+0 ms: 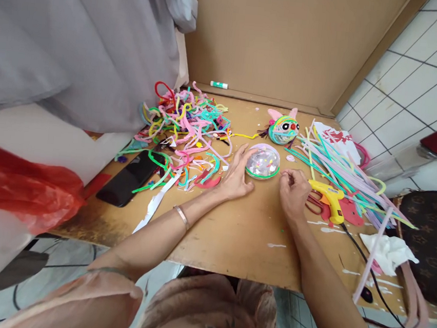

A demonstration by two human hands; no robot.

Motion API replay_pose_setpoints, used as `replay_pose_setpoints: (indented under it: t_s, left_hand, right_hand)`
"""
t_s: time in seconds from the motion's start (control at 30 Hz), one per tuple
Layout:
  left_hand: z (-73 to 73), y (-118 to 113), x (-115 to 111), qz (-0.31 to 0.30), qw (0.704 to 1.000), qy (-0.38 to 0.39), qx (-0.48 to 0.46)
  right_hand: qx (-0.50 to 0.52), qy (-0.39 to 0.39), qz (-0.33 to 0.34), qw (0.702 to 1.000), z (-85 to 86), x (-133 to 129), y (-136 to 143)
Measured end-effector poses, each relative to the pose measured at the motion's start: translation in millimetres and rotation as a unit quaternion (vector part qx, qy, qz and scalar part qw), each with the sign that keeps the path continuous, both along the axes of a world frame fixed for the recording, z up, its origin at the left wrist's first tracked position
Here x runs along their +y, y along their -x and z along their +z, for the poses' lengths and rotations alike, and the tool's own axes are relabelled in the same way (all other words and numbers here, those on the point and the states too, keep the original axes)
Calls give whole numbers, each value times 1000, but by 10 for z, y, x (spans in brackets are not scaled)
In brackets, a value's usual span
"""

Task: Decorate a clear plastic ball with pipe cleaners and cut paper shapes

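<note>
A clear round ball (263, 160) with confetti-like bits inside and a green and pink band around its edge rests on the wooden table (230, 237). My left hand (236, 176) is at its left side, fingers apart, the fingertips touching or very near the rim. To the right of the ball, my right hand (293, 191) has its fingers curled in a pinch; whatever is between them is too small to make out. Just right of that hand lies a yellow glue gun (329, 198) with a black cord.
Colourful pipe cleaners (191, 125) pile up at the left, beside a black phone (130, 178). Behind the ball sits a decorated ball with pink ears (283, 129). More pipe cleaners (342, 163), crumpled tissue (390, 252) and a brown bag (429, 241) are at the right. A glue stick (219, 84) lies at the back.
</note>
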State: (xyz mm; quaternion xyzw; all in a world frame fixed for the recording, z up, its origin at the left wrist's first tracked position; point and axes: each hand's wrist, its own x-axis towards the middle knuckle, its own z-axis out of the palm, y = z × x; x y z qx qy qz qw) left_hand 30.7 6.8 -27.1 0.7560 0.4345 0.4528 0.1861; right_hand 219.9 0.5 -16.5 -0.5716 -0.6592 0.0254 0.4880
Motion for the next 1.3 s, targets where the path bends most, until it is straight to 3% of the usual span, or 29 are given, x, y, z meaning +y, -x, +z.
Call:
replay_pose_setpoints:
  t_s: [0.27,0.5,0.8,0.97,1.03,1.13,1.23,1.3]
  left_hand:
    - [-39,18,-17,17,1000,-13,-7]
    - [-30,12,-31,19,1000,-20,-5]
    - [-35,12,-38,13,1000,-16,-23]
    - [-8,3,-48,3,999,-24,-26]
    - [-2,3,-48,6,999,-16,-27]
    - [-7,9,-41,7,1000,-2,-30]
    - [-25,25,-34,12,999,1,-30]
    - [-30,41,-36,17,999,0,-28]
  right_hand:
    - [-39,46,-3,998,-3,35,-23]
    - [-59,21,43,997,16,-62,42]
    - [-16,-3,28,999,-25,-71,49]
    - [-40,-42,36,998,162,-123,60]
    - [-61,-60,13,996,331,-14,-51]
    - [-66,-58,-49,995,594,392,-416]
    - [-39,38,-148,988,737,932,-923]
    - [-46,114,-234,965,740,1233,-1243]
